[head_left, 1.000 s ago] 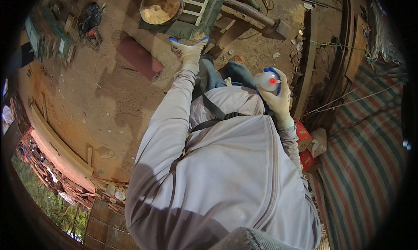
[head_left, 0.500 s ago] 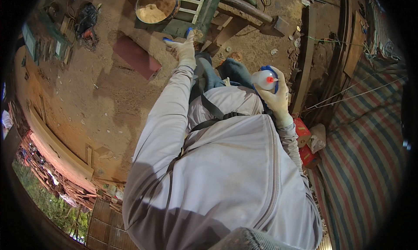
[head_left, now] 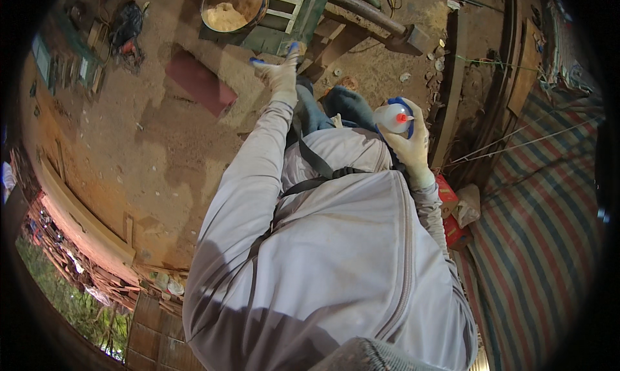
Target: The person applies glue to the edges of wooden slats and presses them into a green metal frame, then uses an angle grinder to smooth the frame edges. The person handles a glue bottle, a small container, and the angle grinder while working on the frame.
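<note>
My left hand [head_left: 280, 72], in a white glove with blue fingertips, stretches forward with its fingers spread, close to the edge of a green wooden frame [head_left: 303, 15]. It holds nothing that I can see. My right hand [head_left: 408, 141], gloved the same way, is held near my chest and grips a white plastic bottle [head_left: 391, 118] with a red nozzle cap. My grey long-sleeved top and a dark chest strap fill the lower middle of the view.
A metal bowl [head_left: 232, 6] of pale powder sits on the green frame. A dark red board [head_left: 200, 82] lies on the dirt floor. Rough timber pieces [head_left: 374, 19] lie ahead. A striped tarp [head_left: 542, 196] covers the right side. Tools lie at upper left [head_left: 126, 35].
My left arm has reached a little further forward toward the green frame. The right hand keeps the bottle in about the same place.
</note>
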The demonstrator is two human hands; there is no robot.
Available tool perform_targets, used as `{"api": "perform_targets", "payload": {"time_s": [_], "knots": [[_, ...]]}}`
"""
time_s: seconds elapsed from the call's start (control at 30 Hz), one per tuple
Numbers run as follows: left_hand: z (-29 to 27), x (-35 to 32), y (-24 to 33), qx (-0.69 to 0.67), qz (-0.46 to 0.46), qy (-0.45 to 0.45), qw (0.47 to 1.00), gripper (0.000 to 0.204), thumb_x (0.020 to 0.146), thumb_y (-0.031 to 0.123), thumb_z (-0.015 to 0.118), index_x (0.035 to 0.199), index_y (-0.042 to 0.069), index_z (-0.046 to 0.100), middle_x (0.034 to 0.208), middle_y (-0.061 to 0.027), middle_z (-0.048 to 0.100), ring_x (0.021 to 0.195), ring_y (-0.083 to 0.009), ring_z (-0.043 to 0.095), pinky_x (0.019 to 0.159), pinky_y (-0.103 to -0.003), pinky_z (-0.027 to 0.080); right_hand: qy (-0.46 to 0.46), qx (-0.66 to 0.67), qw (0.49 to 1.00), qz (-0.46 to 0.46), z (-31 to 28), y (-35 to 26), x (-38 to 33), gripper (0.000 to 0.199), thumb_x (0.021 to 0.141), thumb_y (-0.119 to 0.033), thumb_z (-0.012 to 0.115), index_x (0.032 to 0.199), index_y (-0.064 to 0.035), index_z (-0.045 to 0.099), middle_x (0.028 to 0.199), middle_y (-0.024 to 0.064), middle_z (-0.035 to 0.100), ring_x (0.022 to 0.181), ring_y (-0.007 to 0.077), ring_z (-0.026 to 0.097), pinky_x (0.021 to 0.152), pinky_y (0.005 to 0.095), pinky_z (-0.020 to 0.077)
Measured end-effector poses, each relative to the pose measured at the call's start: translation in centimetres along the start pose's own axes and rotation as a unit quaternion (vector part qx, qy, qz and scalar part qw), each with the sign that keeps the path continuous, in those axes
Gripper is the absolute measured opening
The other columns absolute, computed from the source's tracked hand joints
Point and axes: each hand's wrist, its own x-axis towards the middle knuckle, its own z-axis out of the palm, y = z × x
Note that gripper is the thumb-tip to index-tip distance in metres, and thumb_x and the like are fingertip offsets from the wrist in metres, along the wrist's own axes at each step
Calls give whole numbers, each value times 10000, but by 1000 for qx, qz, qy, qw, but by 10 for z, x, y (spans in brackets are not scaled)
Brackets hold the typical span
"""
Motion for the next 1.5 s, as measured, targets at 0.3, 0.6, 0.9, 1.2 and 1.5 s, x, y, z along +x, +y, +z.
{"api": "perform_targets", "payload": {"time_s": [0.3,0.6,0.9,1.2,1.5], "knots": [[-3,-4,12,80,-27,16,996,1410,675,732,832,1547,-99,98,1523,-356,290,1402,-451,403,1140,-487,388,-11,1,1000,17,1,1,6,616,777,-158,863,1319,-64,586,1135,149,718,1048,227,703,928,357,542],[-11,-19,49,68,12,-64,996,1394,702,726,816,1552,-99,81,1544,-349,284,1414,-444,397,1172,-485,359,-76,87,990,87,29,-1,51,601,805,-157,836,1334,-51,571,1139,99,685,1035,163,656,905,318,539],[-7,-4,-6,33,8,-13,999,1374,760,689,796,1581,-95,23,1564,-362,252,1465,-457,310,1209,-499,290,-129,51,987,78,72,13,83,624,787,-201,837,1334,-60,573,1224,157,661,1115,278,658,951,371,521],[-15,2,19,37,35,-77,996,1372,749,633,837,1581,-90,21,1582,-357,224,1496,-445,251,1237,-485,241,-141,-82,985,58,104,23,94,660,766,-265,821,1349,-79,572,1255,207,649,1192,396,606,1027,450,477],[-22,-13,23,77,25,-138,987,1383,718,623,860,1595,-71,46,1614,-341,223,1509,-421,266,1234,-464,263,-105,-104,988,40,107,42,79,662,767,-272,849,1338,-94,566,1199,193,678,1128,356,656,975,426,509]]}}
